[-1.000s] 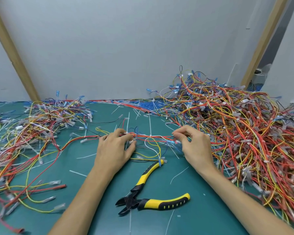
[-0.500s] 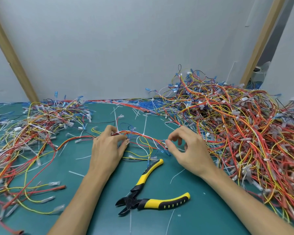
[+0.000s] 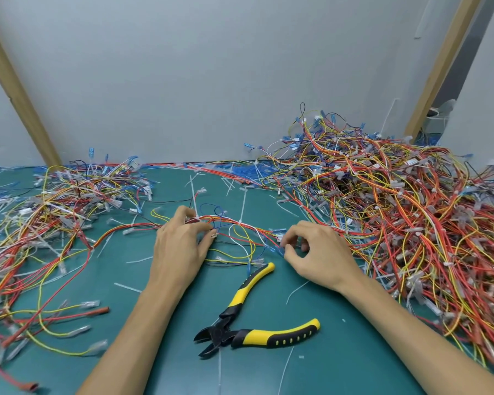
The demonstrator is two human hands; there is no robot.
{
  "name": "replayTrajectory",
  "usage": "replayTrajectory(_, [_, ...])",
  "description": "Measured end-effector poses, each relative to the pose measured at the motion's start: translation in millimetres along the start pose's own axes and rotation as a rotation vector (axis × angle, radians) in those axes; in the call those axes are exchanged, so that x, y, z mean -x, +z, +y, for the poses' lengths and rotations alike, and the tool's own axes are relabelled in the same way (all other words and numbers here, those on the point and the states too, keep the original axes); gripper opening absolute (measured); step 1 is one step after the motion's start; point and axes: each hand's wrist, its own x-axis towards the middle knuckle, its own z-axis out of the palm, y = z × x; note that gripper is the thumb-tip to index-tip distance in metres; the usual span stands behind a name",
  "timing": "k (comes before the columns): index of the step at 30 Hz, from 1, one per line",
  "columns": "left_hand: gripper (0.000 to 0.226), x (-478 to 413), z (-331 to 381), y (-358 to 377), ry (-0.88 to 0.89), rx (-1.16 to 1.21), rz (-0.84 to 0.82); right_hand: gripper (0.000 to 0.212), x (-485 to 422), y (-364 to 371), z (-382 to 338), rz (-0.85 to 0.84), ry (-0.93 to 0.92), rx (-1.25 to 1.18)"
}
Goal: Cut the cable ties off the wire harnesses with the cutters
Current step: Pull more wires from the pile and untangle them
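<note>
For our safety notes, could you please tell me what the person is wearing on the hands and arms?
Nothing is worn. The left hand and right hand are bare, with no gloves and no ring showing. The left forearm and right forearm are bare down to the picture's bottom edge: no sleeve, watch or wristband is visible.

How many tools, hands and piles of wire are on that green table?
Yellow-and-black-handled steel cutters: 1
Bare hands: 2, left hand, right hand
Heaps of tangled coloured wire harnesses: 2, left heap, right heap
Loose wire harness between the hands: 1
Total: 6
</note>
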Motion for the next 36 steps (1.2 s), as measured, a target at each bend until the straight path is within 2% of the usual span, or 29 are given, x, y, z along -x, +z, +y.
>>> replayTrajectory(4, [0.017,0,0,0,-0.001,0.017,-0.001,0.028,0,2,-2,-0.082,-0.017,0.018])
replayTrajectory(6, [0.016,0,1,0,-0.002,0.035,0.004,0.025,0,6,-4,-0.097,-0.029,0.009])
replayTrajectory(9, [0.013,0,3,-2,-0.017,0.115,0.066,0.009,-1,10,-9,0.041,-0.008,-0.089])
replayTrajectory(11, [0.011,-1,5,-4,-0.022,0.206,0.139,0.010,-4,10,-11,0.174,0.085,-0.299])
replayTrajectory(13, [0.011,-2,10,-6,-0.015,0.270,0.214,0.014,-5,9,-14,0.222,0.212,-0.517])
replayTrajectory(18, [0.014,-4,24,-10,-0.023,0.346,0.338,0.046,-6,12,-25,-0.004,0.340,-0.717])
replayTrajectory(21, [0.010,-5,32,-11,-0.013,0.356,0.367,0.024,-11,14,-27,-0.054,0.298,-0.694])
replayTrajectory(25, [0.010,-5,37,-12,-0.007,0.375,0.378,0.015,-12,17,-30,-0.100,0.216,-0.701])
replayTrajectory(27, [0.011,-5,34,-12,-0.011,0.378,0.375,0.017,-13,15,-31,-0.041,0.218,-0.763])
replayTrajectory(30, [0.011,-6,28,-12,-0.007,0.351,0.366,0.016,-16,7,-25,0.142,0.233,-0.883])
replayTrajectory(33, [0.011,-7,21,-11,-0.009,0.329,0.359,0.016,-19,-4,-13,0.283,0.173,-0.859])
replayTrajectory(36, [0.014,-7,16,-11,-0.003,0.297,0.336,0.016,-19,-7,-4,0.330,0.134,-0.763])
